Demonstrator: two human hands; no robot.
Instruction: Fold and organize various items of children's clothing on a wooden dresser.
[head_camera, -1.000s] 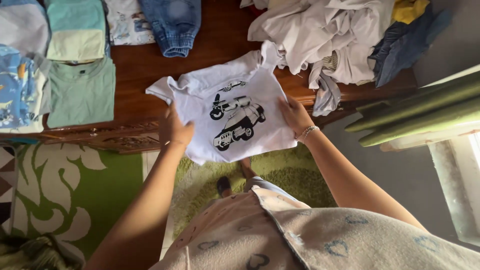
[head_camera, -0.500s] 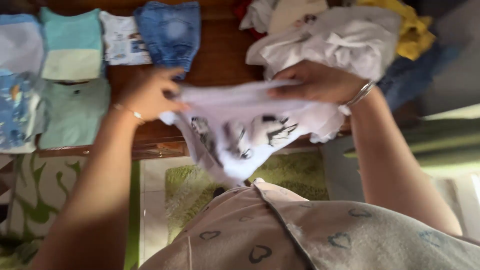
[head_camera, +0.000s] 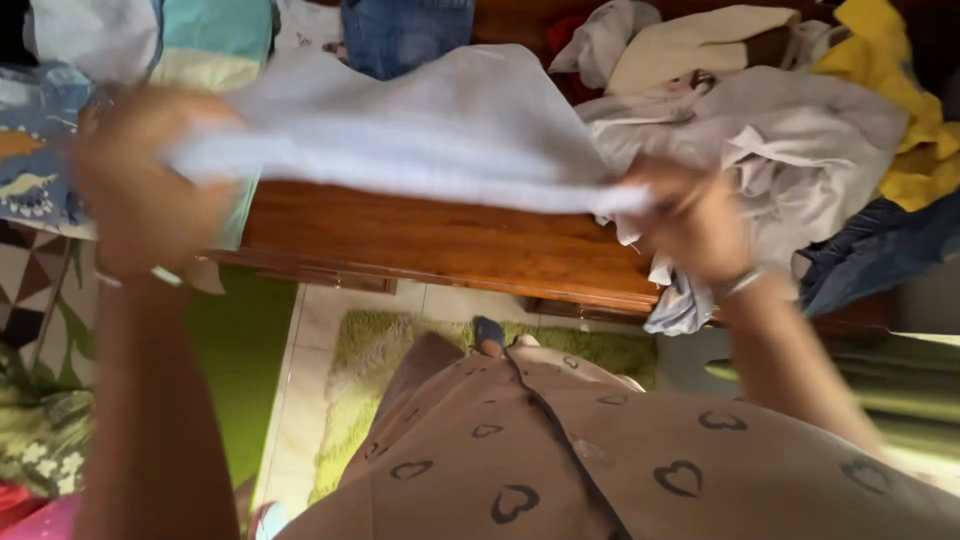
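I hold a small white T-shirt (head_camera: 420, 130) stretched flat between both hands above a dark wooden table (head_camera: 430, 245). Its plain side faces up and the car print is hidden. My left hand (head_camera: 140, 185) grips the left end, blurred by motion. My right hand (head_camera: 690, 215), with a thin bracelet at the wrist, grips the right end near the pile of loose clothes.
Folded clothes (head_camera: 200, 40) and folded jeans (head_camera: 400, 30) lie at the table's back left. A heap of unfolded white, yellow and blue laundry (head_camera: 790, 120) covers the right side. A green rug (head_camera: 380, 350) and tiled floor lie below.
The shirt hung print-up against the table edge; both hands have lifted and flipped it, spreading it wide and flat above the table, and my left hand has swung far to the left.
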